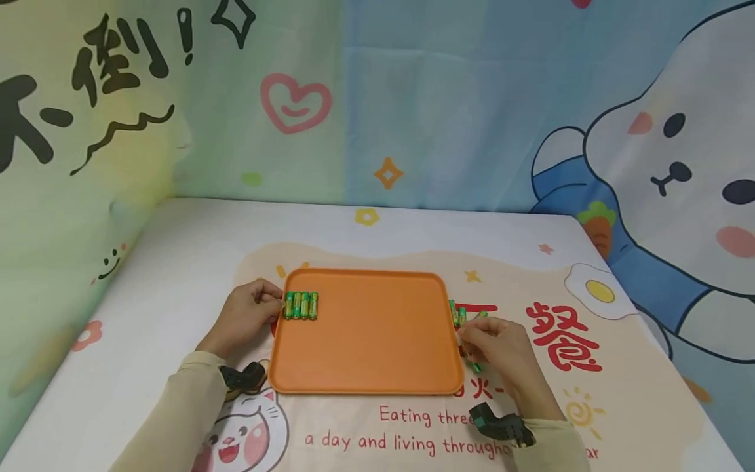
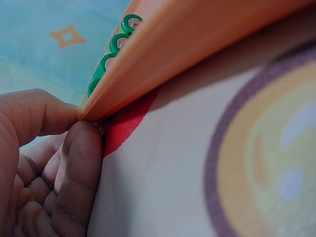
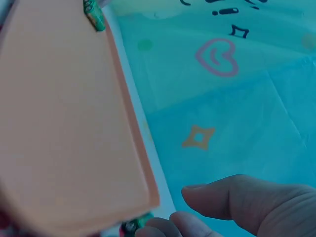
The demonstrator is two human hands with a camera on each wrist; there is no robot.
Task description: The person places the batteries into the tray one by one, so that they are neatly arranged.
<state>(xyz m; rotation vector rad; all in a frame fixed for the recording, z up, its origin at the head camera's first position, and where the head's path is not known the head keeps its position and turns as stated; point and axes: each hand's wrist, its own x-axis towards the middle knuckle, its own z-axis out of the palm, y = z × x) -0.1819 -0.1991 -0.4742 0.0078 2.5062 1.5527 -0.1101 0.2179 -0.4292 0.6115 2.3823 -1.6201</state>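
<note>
An orange tray [image 1: 366, 334] lies on the printed tabletop. Several green batteries [image 1: 301, 305] stand in a row inside its left edge; their ends [image 2: 118, 44] show over the rim in the left wrist view. My left hand [image 1: 250, 314] pinches the tray's left rim between thumb and forefinger, beside that row. At the opposite side, my right hand [image 1: 498, 344] hovers by loose green batteries [image 1: 463, 316] lying just outside the rim. In the right wrist view, its thumb [image 3: 212, 197] is parted from the fingers, with a battery [image 3: 131, 227] close to the fingertips.
Another loose battery [image 1: 475, 367] lies below the right hand, near the tray's right side. The table covering [image 1: 194, 242] carries printed words and cartoons. A cloth backdrop [image 1: 436, 118] rises behind the table's far edge. Dark camera mounts [image 1: 498, 423] sit on both wrists.
</note>
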